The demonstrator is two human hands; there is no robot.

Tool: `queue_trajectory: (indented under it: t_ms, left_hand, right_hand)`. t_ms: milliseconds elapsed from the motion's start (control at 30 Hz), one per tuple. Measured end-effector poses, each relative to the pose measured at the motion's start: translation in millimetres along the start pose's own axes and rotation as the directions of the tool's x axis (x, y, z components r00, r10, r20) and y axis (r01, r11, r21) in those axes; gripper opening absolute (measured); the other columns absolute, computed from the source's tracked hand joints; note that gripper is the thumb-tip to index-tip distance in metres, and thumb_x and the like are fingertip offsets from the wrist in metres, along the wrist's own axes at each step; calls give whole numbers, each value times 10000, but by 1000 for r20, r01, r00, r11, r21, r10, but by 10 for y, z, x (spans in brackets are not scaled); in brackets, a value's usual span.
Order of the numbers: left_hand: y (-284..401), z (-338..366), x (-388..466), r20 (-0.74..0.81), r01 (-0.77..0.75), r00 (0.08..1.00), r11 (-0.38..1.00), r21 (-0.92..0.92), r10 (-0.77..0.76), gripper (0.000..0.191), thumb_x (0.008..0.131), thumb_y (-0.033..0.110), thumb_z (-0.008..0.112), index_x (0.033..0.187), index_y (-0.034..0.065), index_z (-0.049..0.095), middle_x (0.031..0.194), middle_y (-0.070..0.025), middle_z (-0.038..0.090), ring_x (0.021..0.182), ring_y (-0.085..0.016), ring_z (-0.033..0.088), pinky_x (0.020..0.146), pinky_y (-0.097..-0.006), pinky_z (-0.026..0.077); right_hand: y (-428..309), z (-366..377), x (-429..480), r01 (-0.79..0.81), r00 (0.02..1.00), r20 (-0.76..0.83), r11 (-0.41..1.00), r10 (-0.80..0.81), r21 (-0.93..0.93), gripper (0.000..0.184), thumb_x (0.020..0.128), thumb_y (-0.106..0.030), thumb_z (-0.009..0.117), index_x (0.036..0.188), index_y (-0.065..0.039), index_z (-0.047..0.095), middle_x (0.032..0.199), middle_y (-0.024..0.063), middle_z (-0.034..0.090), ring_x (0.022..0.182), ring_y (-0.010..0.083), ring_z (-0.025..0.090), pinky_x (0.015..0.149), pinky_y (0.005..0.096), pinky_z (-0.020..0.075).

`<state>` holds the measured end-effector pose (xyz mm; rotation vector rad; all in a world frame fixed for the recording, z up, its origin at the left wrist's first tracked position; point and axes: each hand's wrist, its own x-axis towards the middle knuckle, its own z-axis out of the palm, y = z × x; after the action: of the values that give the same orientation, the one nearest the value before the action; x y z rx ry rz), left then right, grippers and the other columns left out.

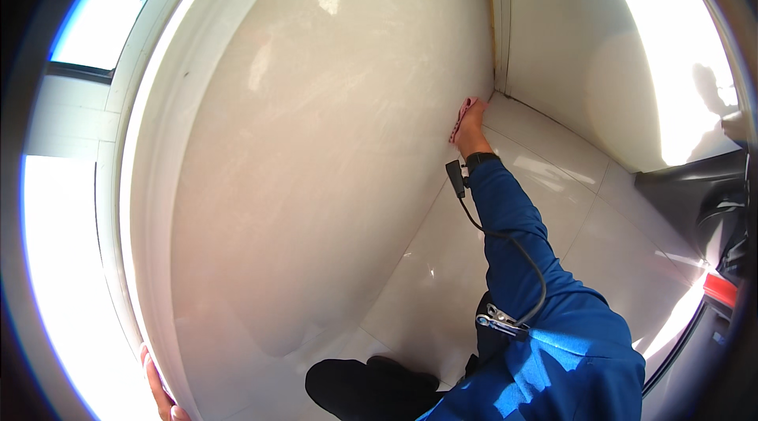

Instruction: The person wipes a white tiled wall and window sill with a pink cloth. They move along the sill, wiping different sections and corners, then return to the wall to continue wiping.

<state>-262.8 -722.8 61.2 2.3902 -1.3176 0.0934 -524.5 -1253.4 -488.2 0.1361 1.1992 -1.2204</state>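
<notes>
My right hand (472,125) is low by the corner, closed round a pink cloth (463,117) that lies against the lower part of the pale wall panel (308,143). A blue sleeve covers that arm, and a black band with a small device and cable (456,178) sits at the wrist. At the lower left, my left hand (159,388) rests its fingers on the white ledge (151,279) along the panel's edge; most of this hand is hidden, and no object shows in it.
Glossy floor tiles (527,184) meet a second wall (551,48) at the corner. Dark shoes (367,385) are below me. At the right edge are a black object (681,187) and a red item (720,289). Bright window panes (53,255) line the left.
</notes>
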Motion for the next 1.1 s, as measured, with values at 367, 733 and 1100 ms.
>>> queue_trajectory:
  t_ms: [367,733,1100]
  left_hand:
    - [119,1039,-137,68,-211,976,977,29,209,916,915,763,344,1594,148,361,1659,-167,310,1543,-380,252,1200,-655,209]
    - [-114,1451,191,150,-322,938,946,43,313,910,920,775,303,1611,184,328,1658,-163,313,1536,-390,269,1190,-661,236]
    - [-158,1485,556,135,-261,957,965,28,255,890,940,729,310,1589,120,358,1655,-186,309,1539,-391,260,1204,-637,217]
  right_hand:
    - [-1203,326,-1470,862,493,217,439,-843,-252,655,1045,-513,367,1464,-11,403,1373,217,422,1273,294,368,1069,418,295]
    - [-886,160,-1834,972,-186,512,-233,-839,-28,717,1003,-441,475,1554,5,365,1623,260,295,1509,442,247,1235,538,149]
    - [-326,-416,47,445,891,-9,876,-454,-185,599,1050,-534,340,1154,7,574,901,180,702,753,274,682,661,352,541]
